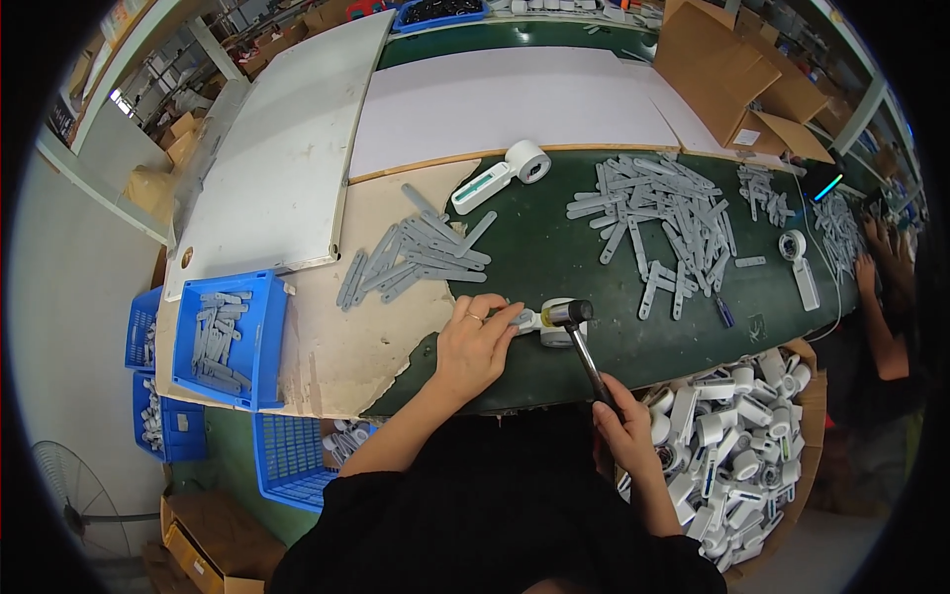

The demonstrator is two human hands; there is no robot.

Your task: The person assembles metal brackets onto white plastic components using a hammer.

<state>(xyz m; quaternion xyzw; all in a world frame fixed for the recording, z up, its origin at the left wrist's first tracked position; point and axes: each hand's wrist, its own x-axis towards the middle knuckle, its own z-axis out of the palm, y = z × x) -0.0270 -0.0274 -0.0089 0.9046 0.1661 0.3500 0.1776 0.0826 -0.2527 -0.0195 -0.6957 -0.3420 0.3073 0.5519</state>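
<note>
Green-surfaced desk (653, 348): near its front edge, left hand (473, 345) pinches a white plastic round-headed device (556, 339); right hand (627, 432) grips a metal-shafted hammer (584, 356) over it. Misaimed blows could bruise the left hand.

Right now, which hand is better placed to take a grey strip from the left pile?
Left, most likely. The left hand is nearer the left pile of grey strips, though its fingers hold the white part. The right hand is farther off and grips the hammer.
</note>
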